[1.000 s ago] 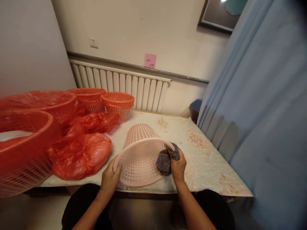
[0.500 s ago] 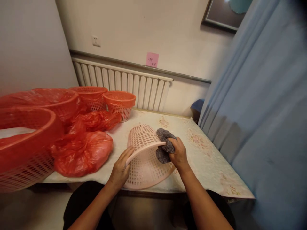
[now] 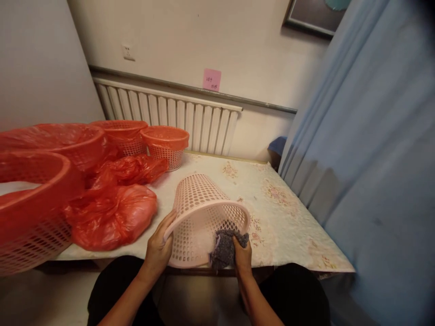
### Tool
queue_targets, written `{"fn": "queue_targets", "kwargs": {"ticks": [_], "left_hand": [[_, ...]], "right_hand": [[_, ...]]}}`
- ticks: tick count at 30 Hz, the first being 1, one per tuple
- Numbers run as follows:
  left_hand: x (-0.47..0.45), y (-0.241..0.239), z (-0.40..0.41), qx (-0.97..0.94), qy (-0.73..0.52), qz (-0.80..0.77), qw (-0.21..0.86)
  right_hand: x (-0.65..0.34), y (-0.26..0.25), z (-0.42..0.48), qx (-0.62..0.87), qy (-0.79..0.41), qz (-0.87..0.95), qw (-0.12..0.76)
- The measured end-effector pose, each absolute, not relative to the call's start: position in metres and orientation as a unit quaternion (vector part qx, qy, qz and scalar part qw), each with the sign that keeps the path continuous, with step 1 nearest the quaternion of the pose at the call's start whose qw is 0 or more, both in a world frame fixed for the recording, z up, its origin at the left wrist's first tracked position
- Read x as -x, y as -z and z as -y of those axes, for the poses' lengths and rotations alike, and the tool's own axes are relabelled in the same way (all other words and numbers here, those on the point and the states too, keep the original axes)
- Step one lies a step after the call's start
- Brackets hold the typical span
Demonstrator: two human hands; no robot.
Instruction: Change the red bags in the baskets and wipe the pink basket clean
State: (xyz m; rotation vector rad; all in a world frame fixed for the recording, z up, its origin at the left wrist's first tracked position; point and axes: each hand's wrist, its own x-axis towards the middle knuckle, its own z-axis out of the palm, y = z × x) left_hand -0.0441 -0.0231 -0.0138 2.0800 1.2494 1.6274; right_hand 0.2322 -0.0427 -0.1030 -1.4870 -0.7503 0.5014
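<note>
A pale pink perforated plastic basket [image 3: 199,192] lies tilted on its side on the table, its mouth turned toward me. My left hand [image 3: 158,248] grips the left side of its rim, thumb inside and fingers outside. In my right hand [image 3: 243,256] is a dark grey cloth [image 3: 224,250], bunched up against the lower right part of the rim. The cloth covers that stretch of the rim and some of the inside wall.
Left of the basket lies a tied red plastic bag [image 3: 118,217]. Beyond it stand several baskets lined with red bags, such as the small one [image 3: 166,145]. A floral cloth covers the table [image 3: 288,226]. A blue curtain [image 3: 367,172] hangs at right; a radiator [image 3: 163,108] is behind.
My right hand and the cloth have moved down along the basket's rim, from its upper right to its lower right. My left hand keeps its hold, and the basket has shifted slightly left.
</note>
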Motion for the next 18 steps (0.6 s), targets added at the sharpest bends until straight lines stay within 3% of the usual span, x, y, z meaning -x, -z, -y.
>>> {"fn": "queue_targets", "kwargs": {"ticks": [6,9,12,15,18], "left_hand": [[0.052,0.013,0.035,-0.678,-0.535,-0.493,0.107],[0.045,0.0,0.032,-0.674,-0.532,-0.504,0.089],[0.03,-0.011,0.028,-0.718,-0.517,-0.46,0.071],[0.015,-0.015,0.025,-0.754,-0.505,-0.414,0.072],[0.007,-0.011,0.022,-0.756,-0.511,-0.402,0.08]], "right_hand": [[-0.252,0.051,0.027,0.645,-0.186,0.374,0.64],[-0.265,-0.004,0.023,0.602,-0.045,0.503,0.619],[-0.265,-0.061,0.028,0.549,0.108,0.658,0.504],[-0.256,-0.098,0.032,0.51,0.17,0.751,0.383],[-0.255,-0.104,0.031,0.49,0.162,0.77,0.374]]}}
